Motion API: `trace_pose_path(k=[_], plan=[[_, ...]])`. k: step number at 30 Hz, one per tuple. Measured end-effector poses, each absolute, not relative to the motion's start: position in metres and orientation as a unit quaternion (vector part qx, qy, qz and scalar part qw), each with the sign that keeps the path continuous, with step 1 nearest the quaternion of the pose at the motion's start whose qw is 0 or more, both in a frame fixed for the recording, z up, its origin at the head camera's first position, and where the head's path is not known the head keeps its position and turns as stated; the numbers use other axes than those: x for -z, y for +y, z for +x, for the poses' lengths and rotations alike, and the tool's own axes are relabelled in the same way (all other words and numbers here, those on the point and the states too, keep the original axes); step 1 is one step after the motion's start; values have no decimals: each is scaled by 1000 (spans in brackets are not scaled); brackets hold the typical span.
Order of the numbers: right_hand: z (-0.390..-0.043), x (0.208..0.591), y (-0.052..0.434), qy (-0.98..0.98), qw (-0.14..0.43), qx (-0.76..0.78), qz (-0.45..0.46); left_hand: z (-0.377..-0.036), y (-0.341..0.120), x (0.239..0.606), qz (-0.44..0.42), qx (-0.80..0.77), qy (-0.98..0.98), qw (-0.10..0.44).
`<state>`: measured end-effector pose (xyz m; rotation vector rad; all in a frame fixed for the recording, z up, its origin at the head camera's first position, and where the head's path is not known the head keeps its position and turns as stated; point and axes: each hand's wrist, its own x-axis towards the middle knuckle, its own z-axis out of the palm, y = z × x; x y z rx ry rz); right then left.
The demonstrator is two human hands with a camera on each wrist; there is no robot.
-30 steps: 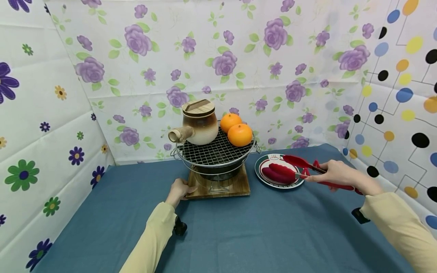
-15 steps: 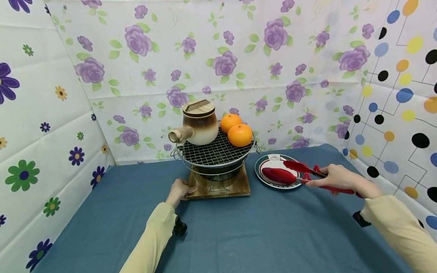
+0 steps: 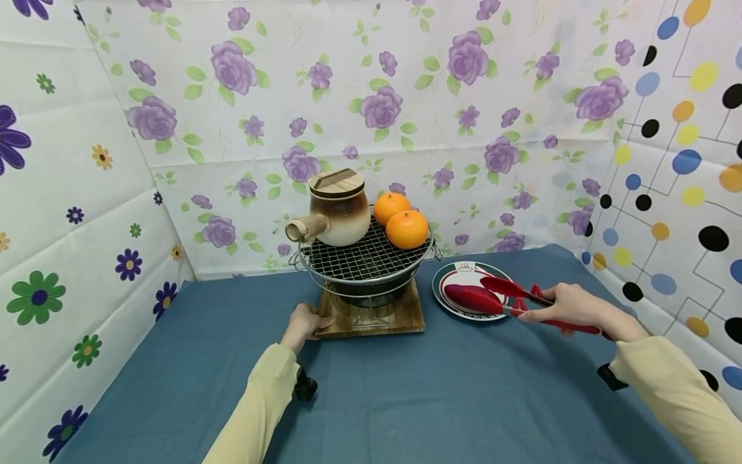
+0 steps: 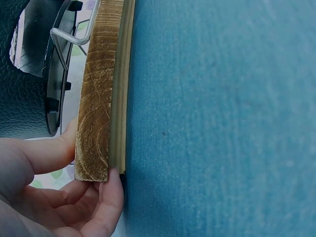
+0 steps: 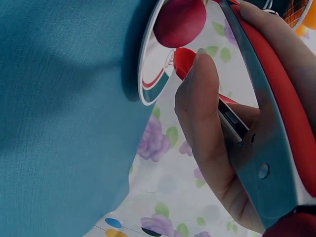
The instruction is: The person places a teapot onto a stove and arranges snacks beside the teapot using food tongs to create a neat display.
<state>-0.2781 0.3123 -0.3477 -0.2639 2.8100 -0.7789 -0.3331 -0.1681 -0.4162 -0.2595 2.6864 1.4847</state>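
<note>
**Tongs at the plate, board steadied**

Left wrist view alone shows the left hand (image 4: 59,197) pinching the wooden board (image 4: 101,98) corner. Right hand (image 3: 565,306) grips red tongs (image 3: 513,293), long axis pointing 10 o'clock, jaws apart over a red sausage (image 3: 472,298) on the plate (image 3: 449,278). Grill (image 3: 362,258) stands at 9 o'clock.

the right hand (image 5: 217,123) grips red tongs (image 5: 276,123), thumb along the metal arm. toward 11 o'clock, a dark red sweet potato (image 5: 180,22) lies on a striped-rim plate (image 5: 148,84), which sits on blue cloth (image 5: 59,113).
</note>
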Motion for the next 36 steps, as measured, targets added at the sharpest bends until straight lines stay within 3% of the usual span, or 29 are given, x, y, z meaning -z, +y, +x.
trace_pose_path(k=[36], plan=[[-280, 358, 312, 949, 103, 279, -102, -337, -169, 420, -91, -476, 874, 28]])
